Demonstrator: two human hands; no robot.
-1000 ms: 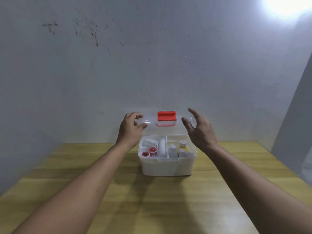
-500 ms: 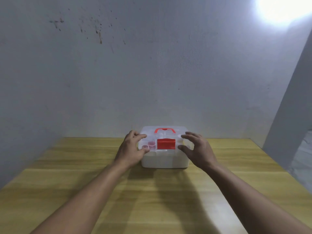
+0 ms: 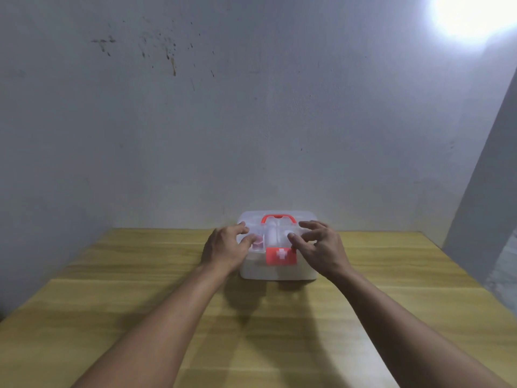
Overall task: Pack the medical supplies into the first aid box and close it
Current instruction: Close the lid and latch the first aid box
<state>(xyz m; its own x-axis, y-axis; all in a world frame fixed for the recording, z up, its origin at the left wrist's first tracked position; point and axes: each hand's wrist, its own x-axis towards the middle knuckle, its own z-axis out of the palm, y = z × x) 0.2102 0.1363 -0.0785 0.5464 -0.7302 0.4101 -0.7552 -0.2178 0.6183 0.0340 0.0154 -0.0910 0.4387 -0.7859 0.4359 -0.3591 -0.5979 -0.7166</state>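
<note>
Nearest the camera, two bare forearms run up from the bottom of the frame across the wooden surface [image 3: 140,317] toward its middle. The left hand [image 3: 223,252] rests at the left end of the first aid box [image 3: 277,268], its fingers loosely bent onto the clear lid [image 3: 251,219]. The right hand [image 3: 321,252] hovers over the right end with fingers spread and curled, gripping nothing that I can see. The red latch [image 3: 280,256] hangs over the front wall (white cross showing). It looks flipped down, though blur leaves its engagement uncertain.

If it has not caught, lifting by the red handle [image 3: 278,219] further back could let the lid spring open and spill the supplies. Uneven pressing could also skid the light box toward the wall [image 3: 251,121] behind it.
</note>
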